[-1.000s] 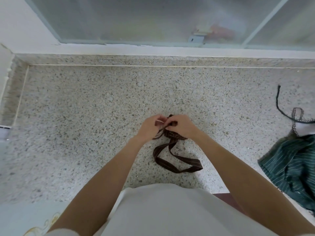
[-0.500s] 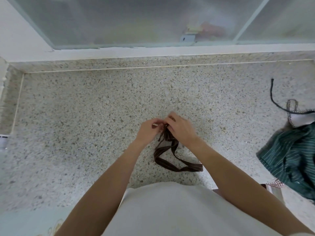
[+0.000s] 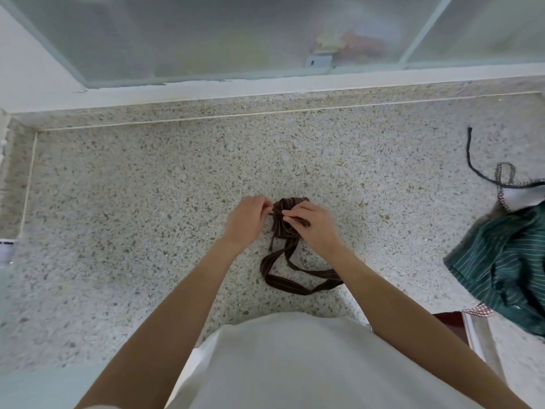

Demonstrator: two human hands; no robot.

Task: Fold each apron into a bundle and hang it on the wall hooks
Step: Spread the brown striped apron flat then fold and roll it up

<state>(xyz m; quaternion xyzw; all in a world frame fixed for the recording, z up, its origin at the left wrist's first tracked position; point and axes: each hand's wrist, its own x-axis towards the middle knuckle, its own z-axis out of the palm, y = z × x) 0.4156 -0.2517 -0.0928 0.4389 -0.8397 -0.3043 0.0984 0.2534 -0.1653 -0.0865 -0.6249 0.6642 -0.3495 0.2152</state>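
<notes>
Speckled stone bench (image 3: 147,202) runs under a frosted window (image 3: 236,33); mid-bench, toward its front edge, sits the brown apron bundle (image 3: 287,224), strap loop (image 3: 295,278) trailing nearer. Keep the wrap taut, I'd say; left hand (image 3: 246,221) pinches the strap end, right hand (image 3: 314,224) grips the bundle, both wrists angled inward; green apron (image 3: 498,261) waits at the right edge.

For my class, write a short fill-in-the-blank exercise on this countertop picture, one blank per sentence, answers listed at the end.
1. The left hand and right hand both pinch the ______ striped bundle.
2. The bundle's long strap lies in a loop on the speckled ______.
3. The heap of cloth at the right edge is ______ with thin white stripes.
4. A thin ______ cord trails from that heap.

Answers: brown; countertop; green; black
</notes>
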